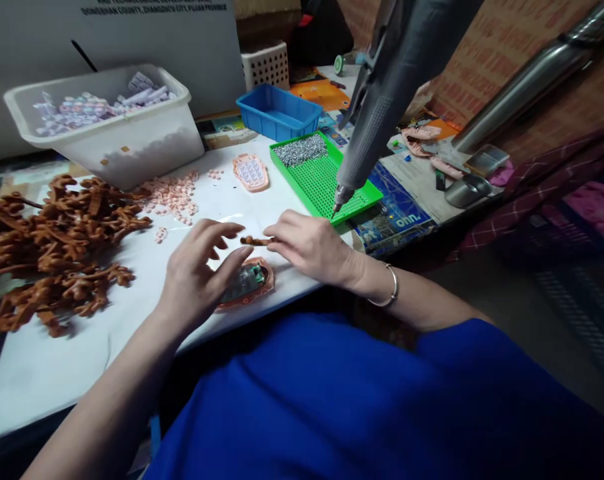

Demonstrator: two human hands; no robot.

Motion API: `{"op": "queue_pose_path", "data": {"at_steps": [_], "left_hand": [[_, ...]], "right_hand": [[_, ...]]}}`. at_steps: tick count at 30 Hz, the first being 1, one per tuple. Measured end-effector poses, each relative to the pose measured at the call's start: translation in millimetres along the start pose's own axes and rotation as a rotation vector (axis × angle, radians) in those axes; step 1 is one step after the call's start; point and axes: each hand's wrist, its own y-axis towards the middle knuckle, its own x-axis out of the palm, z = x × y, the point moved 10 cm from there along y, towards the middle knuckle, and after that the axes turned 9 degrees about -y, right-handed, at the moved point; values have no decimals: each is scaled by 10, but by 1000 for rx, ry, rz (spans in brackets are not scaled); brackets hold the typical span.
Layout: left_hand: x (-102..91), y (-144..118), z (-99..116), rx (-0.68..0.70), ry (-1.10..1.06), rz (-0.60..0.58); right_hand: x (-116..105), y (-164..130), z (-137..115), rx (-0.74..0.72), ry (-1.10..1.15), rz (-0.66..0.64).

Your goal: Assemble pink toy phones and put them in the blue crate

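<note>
My left hand and my right hand meet over the white table, pinching a small brown plastic piece between their fingertips. Just below, an open pink toy phone shell with a green circuit board lies under my left fingers. A silver bangle circles my right wrist.
A heap of brown plastic sprues lies at left. Behind it stands a white tub of parts, with pink buttons scattered nearby. A pink keypad, a blue tray, a green screw tray and a hanging grey electric screwdriver are at right.
</note>
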Motion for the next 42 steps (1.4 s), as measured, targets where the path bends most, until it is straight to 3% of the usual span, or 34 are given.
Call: {"op": "queue_pose_path", "data": {"at_steps": [3, 6, 12, 15, 20, 25, 31, 42], "left_hand": [[48, -121, -184, -3, 85, -112], [202, -288, -367, -46, 140, -260], [194, -446, -350, -13, 179, -71], [198, -474, -298, 39, 194, -32], [205, -488, -250, 115, 233, -27], [205, -490, -214, 162, 270, -14], [203, -494, -232, 192, 264, -18], [200, -463, -231, 172, 248, -27]], "right_hand": [[251, -168, 430, 420, 619, -84], [559, -339, 446, 616, 1030, -194], [731, -452, 339, 685, 1002, -281], [773, -471, 305, 714, 981, -336], [756, -432, 287, 679, 913, -367], [624, -309, 268, 497, 735, -301], [578, -291, 235, 411, 696, -267], [662, -355, 277, 534, 815, -281]]}}
